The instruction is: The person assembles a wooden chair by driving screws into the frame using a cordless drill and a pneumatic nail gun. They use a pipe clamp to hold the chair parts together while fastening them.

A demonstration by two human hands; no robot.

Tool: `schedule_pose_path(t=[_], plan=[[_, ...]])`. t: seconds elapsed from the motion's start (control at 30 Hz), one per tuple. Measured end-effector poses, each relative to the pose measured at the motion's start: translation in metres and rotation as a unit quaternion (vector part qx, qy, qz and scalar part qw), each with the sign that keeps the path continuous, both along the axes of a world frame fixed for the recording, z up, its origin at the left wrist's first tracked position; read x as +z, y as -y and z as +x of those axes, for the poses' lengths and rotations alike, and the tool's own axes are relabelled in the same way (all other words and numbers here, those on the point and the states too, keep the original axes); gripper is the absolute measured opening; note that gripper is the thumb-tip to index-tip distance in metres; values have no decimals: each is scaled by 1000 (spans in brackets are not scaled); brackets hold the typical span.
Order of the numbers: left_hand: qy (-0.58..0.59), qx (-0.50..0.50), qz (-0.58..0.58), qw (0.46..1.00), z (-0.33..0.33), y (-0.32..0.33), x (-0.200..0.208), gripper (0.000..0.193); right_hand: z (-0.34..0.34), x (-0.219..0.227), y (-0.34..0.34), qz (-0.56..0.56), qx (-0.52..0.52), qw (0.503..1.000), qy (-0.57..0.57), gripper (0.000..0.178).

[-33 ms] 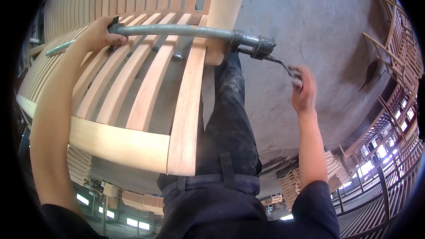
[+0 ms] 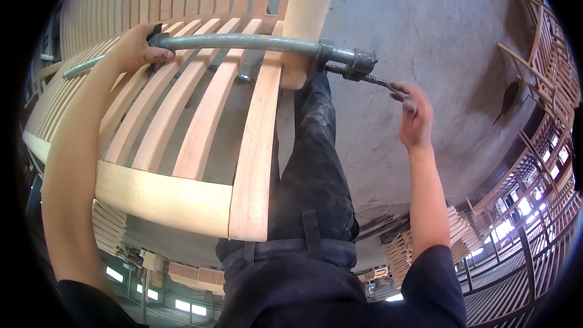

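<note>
A long grey metal bar clamp lies across the slats of a pale wooden bench. Its screw end reaches past the bench's right side, beside a thick rounded upright. My left hand is closed round the clamp's bar near its dark jaw, over the slats. At the right, the fingers of my right hand are curled on the bent crank handle at the end of the threaded screw. The fingertips there are slightly blurred, and they partly hide the handle.
Grey concrete floor spreads to the right of the bench. Slatted wooden frames stand along the far right. Stacked slatted wood pieces are behind my right arm. My legs are close against the bench's edge.
My right hand has shifted slightly up and left, swinging the crank handle round with it. My left hand, the clamp's bar and the bench look unmoved.
</note>
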State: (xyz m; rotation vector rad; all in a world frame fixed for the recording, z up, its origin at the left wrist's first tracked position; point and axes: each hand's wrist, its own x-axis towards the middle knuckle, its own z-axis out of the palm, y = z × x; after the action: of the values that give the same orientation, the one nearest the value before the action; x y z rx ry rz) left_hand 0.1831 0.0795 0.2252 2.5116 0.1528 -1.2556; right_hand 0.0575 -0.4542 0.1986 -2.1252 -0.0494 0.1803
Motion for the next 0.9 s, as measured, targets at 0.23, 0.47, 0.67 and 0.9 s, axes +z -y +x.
schedule_pose_path(t=[0.23, 0.47, 0.67, 0.9], plan=[[-28, 17, 29, 999, 2, 3, 5, 52, 74, -56, 5, 36, -133, 902, -409, 54], [-17, 4, 52, 998, 2, 10, 12, 47, 45, -86, -16, 64, -257, 838, -478, 45], [-109, -14, 55, 992, 16, 5, 30, 42, 15, -40, -3, -164, 148, 975, -18, 43], [-105, -37, 46, 993, 16, -1, 30, 47, 13, -48, -6, -203, 151, 967, 27, 38]])
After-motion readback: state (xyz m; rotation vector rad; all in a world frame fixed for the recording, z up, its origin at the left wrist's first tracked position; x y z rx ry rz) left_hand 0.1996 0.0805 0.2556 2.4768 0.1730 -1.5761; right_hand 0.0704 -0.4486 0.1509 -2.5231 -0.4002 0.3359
